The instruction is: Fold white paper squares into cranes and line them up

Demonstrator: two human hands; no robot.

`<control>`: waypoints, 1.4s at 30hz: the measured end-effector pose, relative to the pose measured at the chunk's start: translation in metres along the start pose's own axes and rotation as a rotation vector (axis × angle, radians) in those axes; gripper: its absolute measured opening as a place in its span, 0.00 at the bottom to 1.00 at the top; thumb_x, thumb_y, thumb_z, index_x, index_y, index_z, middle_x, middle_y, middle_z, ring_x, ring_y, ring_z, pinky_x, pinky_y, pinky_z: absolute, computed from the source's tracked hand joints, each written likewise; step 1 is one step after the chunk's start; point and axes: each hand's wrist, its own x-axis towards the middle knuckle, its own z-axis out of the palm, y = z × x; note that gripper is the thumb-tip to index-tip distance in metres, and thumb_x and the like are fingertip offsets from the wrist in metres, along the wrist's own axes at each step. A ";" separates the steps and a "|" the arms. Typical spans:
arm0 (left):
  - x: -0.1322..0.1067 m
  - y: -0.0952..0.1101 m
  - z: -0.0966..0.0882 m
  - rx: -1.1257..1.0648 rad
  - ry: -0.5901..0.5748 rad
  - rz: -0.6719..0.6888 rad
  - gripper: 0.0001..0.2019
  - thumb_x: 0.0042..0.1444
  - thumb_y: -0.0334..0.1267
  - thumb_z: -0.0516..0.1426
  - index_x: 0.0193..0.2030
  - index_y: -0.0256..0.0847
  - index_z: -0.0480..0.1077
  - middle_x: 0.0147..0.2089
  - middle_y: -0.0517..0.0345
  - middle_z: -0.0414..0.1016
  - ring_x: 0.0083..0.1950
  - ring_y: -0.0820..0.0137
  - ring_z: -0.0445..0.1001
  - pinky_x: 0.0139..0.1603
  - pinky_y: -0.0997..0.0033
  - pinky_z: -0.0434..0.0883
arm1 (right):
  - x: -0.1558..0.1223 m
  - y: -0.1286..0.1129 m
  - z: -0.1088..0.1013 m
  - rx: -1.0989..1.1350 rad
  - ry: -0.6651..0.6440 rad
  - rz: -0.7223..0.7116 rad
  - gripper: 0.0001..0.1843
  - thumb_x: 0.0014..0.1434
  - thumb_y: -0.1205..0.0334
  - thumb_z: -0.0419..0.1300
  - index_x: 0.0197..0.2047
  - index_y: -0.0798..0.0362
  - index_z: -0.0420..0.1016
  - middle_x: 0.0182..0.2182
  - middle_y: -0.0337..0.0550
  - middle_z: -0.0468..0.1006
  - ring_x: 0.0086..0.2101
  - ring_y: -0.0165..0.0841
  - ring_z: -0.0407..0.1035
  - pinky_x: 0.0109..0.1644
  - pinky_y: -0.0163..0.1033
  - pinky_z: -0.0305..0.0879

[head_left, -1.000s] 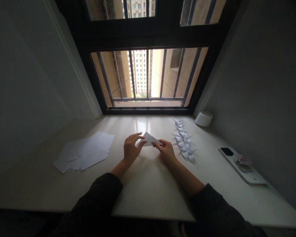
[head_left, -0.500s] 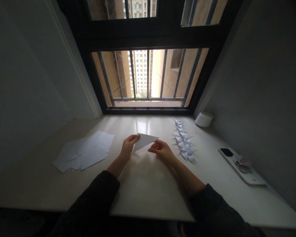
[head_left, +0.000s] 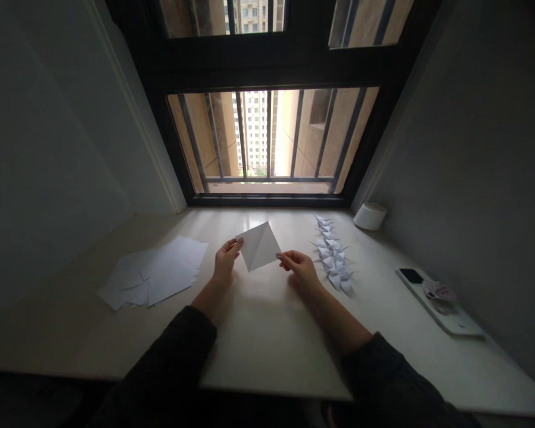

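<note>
A square of white paper [head_left: 259, 245] hangs in the air above the table, turned like a diamond, with a fold crease across it. My left hand [head_left: 226, 260] pinches its left corner between thumb and fingers. My right hand [head_left: 298, 267] pinches its right corner with the fingertips. Both hands are raised slightly over the pale table top [head_left: 267, 339], and the paper touches nothing else.
Loose white sheets [head_left: 154, 272] lie to the left. Several folded paper cranes [head_left: 332, 254] form a line to the right. Further right are a white round container [head_left: 370, 216] and a flat white device [head_left: 437, 303] with printed cards. A barred window stands behind the table.
The paper has been opened from a folded triangle into a diamond-shaped square. My hands have moved slightly apart, each holding a corner.
</note>
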 end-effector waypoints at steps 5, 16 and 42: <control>-0.010 0.008 0.004 0.131 -0.016 0.103 0.19 0.39 0.50 0.64 0.34 0.37 0.76 0.32 0.55 0.76 0.36 0.71 0.71 0.38 0.73 0.63 | 0.006 0.003 -0.009 0.088 0.174 0.058 0.17 0.42 0.48 0.67 0.26 0.55 0.76 0.20 0.38 0.73 0.21 0.25 0.62 0.25 0.32 0.58; -0.015 0.010 0.004 0.243 -0.107 0.032 0.18 0.39 0.51 0.64 0.31 0.37 0.77 0.25 0.57 0.72 0.28 0.74 0.68 0.27 0.76 0.62 | 0.015 0.007 -0.019 0.288 0.243 0.168 0.19 0.39 0.51 0.70 0.29 0.56 0.74 0.25 0.44 0.80 0.21 0.25 0.66 0.25 0.31 0.63; 0.017 -0.007 0.024 0.143 -0.190 0.279 0.18 0.52 0.54 0.55 0.37 0.39 0.62 0.29 0.52 0.78 0.30 0.65 0.78 0.35 0.65 0.72 | 0.066 0.011 0.002 0.161 0.248 -0.087 0.24 0.42 0.40 0.65 0.30 0.53 0.69 0.25 0.47 0.80 0.23 0.32 0.72 0.28 0.36 0.68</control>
